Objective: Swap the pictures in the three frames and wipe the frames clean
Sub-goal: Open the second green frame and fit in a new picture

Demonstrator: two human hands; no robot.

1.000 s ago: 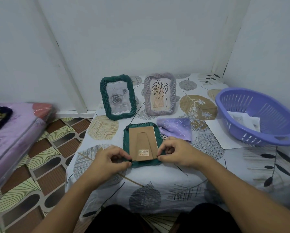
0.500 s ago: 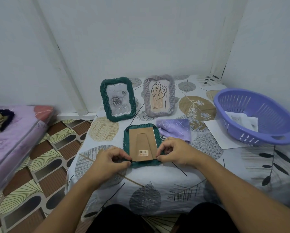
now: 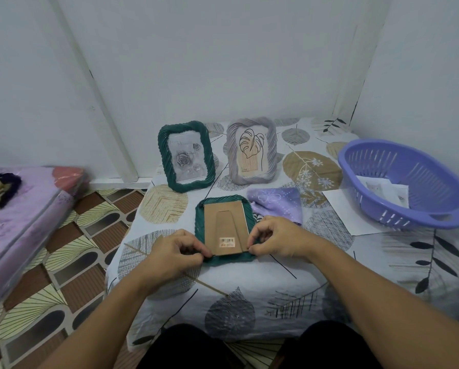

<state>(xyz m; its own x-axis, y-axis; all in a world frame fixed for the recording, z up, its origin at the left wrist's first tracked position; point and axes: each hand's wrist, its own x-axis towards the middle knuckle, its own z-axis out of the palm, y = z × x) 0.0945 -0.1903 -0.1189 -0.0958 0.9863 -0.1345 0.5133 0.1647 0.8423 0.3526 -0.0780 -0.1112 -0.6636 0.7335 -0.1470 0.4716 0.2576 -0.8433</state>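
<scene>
A green frame (image 3: 224, 258) lies face down near the table's front, its brown cardboard back (image 3: 226, 227) with a barcode sticker facing up. My left hand (image 3: 175, 251) pinches the frame's lower left corner. My right hand (image 3: 277, 238) pinches the lower right edge of the back. Behind them a second green frame (image 3: 186, 157) with a rose picture stands upright. A grey frame (image 3: 251, 150) with a leaf drawing stands to its right. A folded purple cloth (image 3: 276, 203) lies beside the flat frame.
A purple plastic basket (image 3: 406, 187) holding paper sheets (image 3: 385, 190) sits at the right, on a white sheet (image 3: 348, 211). The table (image 3: 249, 288) wears a leaf-print cover and stands in a wall corner. A purple mattress (image 3: 18, 217) lies on the patterned floor at left.
Both hands stay at the lower corners of the face-down frame with only small finger shifts. The view has tilted slightly.
</scene>
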